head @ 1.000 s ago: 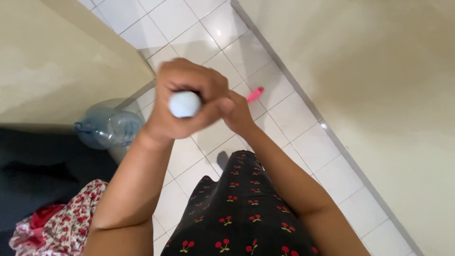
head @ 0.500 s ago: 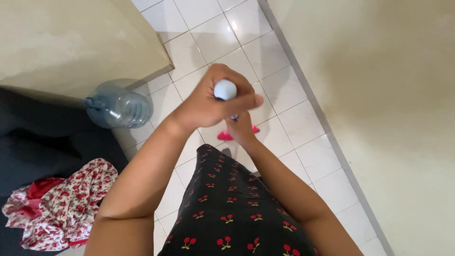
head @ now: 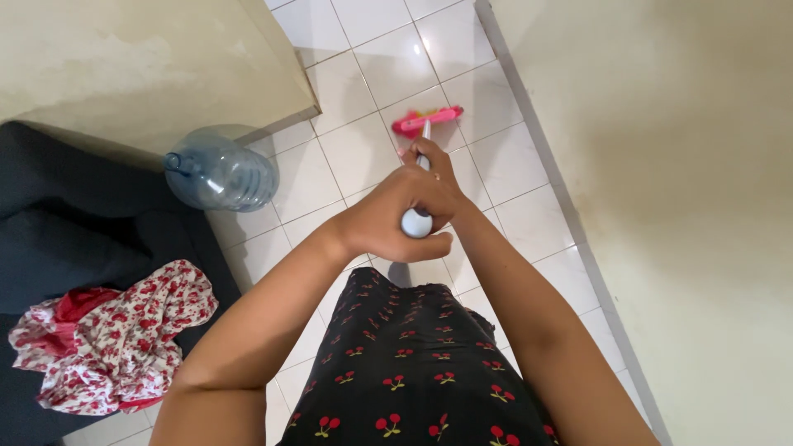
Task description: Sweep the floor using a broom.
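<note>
Left hand [head: 392,219]: clenched round the top of the broom handle [head: 417,221], grey end cap poking out between thumb and fingers.
Right hand [head: 434,165]: wrapped round the handle just below, mostly hidden behind the left.
Broom head [head: 426,120]: pink, down on the white tiled floor [head: 363,157], beyond the fingers, near the wall [head: 661,165].
Nearby: clear water jug [head: 221,175] lying at left; floral cloth [head: 111,334] on dark couch [head: 74,239].

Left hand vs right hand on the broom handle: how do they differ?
The left hand wraps the white top end of the broom handle; the right hand grips lower, nearer the pink broom head. The left hand shows in full; the right hand is mostly hidden behind it. Both are closed on the handle.
</note>
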